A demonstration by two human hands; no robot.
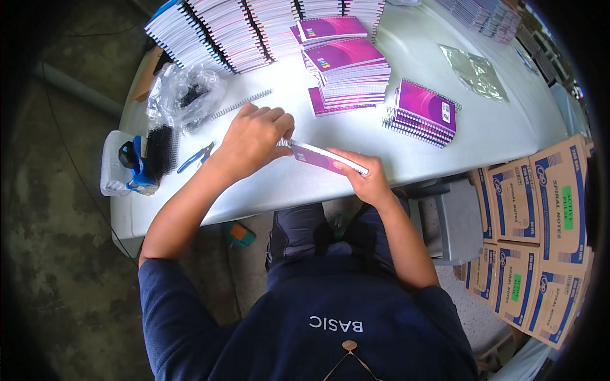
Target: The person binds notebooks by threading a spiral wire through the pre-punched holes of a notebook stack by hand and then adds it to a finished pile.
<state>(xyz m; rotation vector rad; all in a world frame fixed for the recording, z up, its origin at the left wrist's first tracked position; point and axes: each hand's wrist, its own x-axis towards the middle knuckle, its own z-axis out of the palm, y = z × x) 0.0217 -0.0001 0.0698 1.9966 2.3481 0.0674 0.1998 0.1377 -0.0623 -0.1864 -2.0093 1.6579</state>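
A thin purple-covered notebook [318,160] is held up near the table's front edge, tilted so that its long page edge shows. My right hand [365,174] grips its right end, with the thumb on the cover. At the other end my left hand [257,136] has its fingers closed on a short bit of spiral coil [284,143] by the notebook's corner. How far the coil runs through the holes is hidden. Beyond my left hand, a loose spiral coil [244,103] lies on the table. Blue-handled cutting pliers [196,157] rest left of my left forearm.
Purple notebooks [352,70] are stacked loosely at the back, with a coil-bound stack [422,114] to their right. Rows of notebooks [222,32] stand behind. A clear plastic bag [187,95] and a blue tool [141,166] sit left. Cardboard boxes [515,267] are piled right of the table.
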